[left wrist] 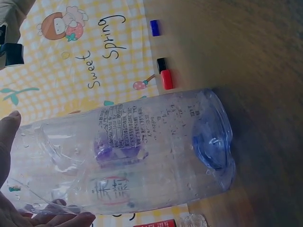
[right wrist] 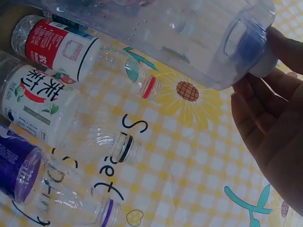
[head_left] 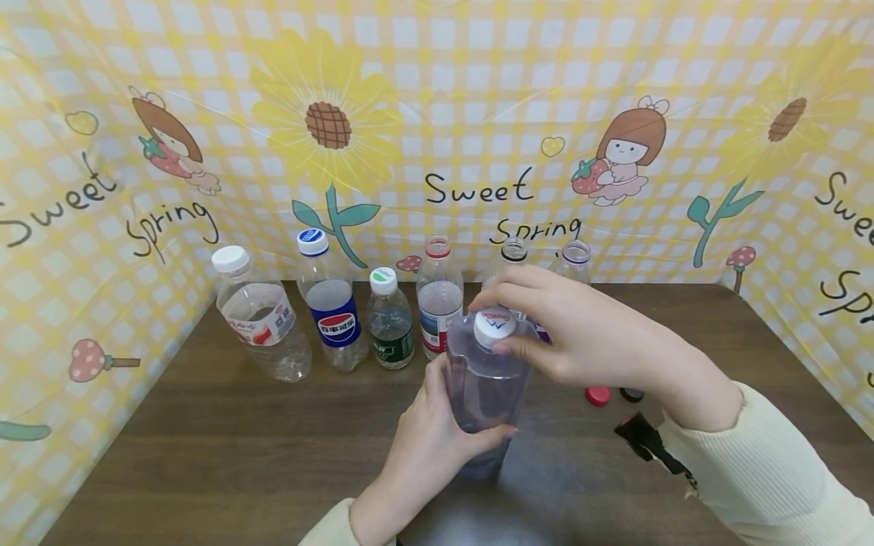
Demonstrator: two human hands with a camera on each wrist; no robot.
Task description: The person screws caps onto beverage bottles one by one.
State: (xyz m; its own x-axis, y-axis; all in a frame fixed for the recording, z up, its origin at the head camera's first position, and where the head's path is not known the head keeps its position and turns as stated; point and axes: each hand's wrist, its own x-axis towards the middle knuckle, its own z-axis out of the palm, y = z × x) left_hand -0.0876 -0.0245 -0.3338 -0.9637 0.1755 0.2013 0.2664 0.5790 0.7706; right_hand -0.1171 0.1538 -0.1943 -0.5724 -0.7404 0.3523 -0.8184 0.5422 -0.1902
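Observation:
A large clear plastic bottle (head_left: 481,390) stands upright or slightly tilted in front of me. My left hand (head_left: 426,428) grips its body, with the thumb across the near side. The fingers of my right hand (head_left: 570,326) pinch the white cap (head_left: 495,326), marked in red and blue, at its top. In the left wrist view the see-through bottle (left wrist: 175,146) appears sideways, down to its base. Thumb and fingers meet round the cap (right wrist: 265,66) in the right wrist view. Whether the cap is tight or loose cannot be told.
Behind stand capped bottles: a pink-labelled one (head_left: 262,322), a Pepsi bottle (head_left: 334,318) and a small green-labelled one (head_left: 391,334). Uncapped ones have red (head_left: 439,292), black (right wrist: 99,137) and purple (right wrist: 78,194) neck rings. Loose red (head_left: 597,396), black (head_left: 631,394) and blue (left wrist: 155,28) caps lie right.

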